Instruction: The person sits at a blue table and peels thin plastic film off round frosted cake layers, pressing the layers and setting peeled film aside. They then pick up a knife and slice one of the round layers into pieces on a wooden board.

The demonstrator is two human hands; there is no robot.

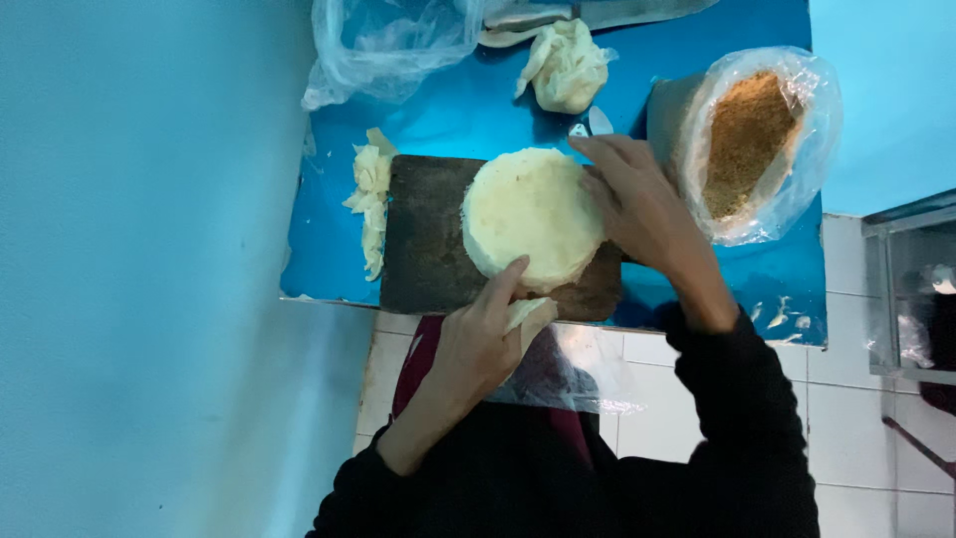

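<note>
Both hands [558, 269] touch the round pale dough [530, 214] on a dark board [423, 239].

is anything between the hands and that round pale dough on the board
Nothing visible. The left hand touches the near edge of the round dough, the right hand rests against its right side, on the dark cutting board.

Crumb bag [752, 139] crowds the board's [428, 239] right; its left half lies bare.
</note>
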